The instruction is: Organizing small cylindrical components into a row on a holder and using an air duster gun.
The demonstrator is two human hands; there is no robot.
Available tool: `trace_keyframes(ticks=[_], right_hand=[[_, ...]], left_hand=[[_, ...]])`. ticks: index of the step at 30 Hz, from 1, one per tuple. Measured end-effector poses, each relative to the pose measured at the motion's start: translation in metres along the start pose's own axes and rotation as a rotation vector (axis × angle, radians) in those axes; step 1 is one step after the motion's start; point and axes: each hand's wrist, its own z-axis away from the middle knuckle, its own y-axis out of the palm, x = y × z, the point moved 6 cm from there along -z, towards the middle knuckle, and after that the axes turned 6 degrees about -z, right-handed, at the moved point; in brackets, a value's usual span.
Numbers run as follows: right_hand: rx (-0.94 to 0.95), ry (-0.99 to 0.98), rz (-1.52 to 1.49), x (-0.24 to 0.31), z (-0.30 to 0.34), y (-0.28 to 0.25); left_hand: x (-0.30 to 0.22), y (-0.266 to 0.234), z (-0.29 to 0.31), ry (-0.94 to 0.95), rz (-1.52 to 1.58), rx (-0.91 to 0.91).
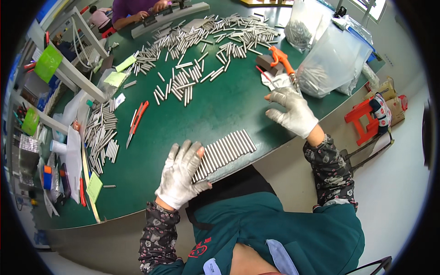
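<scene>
A row of short grey metal rods (225, 152) lies side by side along the table's near edge. My left hand (181, 169), in a dirty white glove with bare fingertips, rests at the row's left end. Its fingers are stretched out, and the thumb reaches along the near side of the rods. To the right, my right hand (292, 111), gloved the same way, hovers with thumb and fingers apart and nothing between them. Just beyond it are a crumpled white cloth (276, 81) and an orange air blow gun (282, 59) beside a brown block (269, 64).
Loose rods (183, 41) spread over the green table's (178, 123) far half; another pile (101, 133) lies left, near an orange utility knife (137, 121). Plastic bags of rods (337, 62) stand at the right. Across the table, a person in purple (130, 11) handles a metal rail (169, 19).
</scene>
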Motion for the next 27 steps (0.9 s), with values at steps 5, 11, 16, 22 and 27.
trace_keyframes(ticks=[5, 11, 16, 22, 27], right_hand=[[0.113, -0.157, 0.05, 0.031, -0.044, 0.034], [0.443, -0.391, 0.374, 0.059, -0.115, 0.12], [0.404, -0.465, 0.275, 0.055, -0.146, 0.16], [0.409, -0.51, 0.35, 0.041, -0.147, 0.156], [0.639, -0.042, 0.426, 0.037, -0.111, 0.113]], left_hand=[[0.0, 0.0, -0.002, -0.027, -0.029, 0.008], [0.005, -0.003, -0.003, -0.073, 0.084, -0.055], [0.008, -0.007, -0.001, -0.109, 0.104, -0.071], [0.01, -0.005, -0.001, -0.087, 0.19, -0.144], [0.014, -0.009, -0.001, -0.093, 0.209, -0.149]])
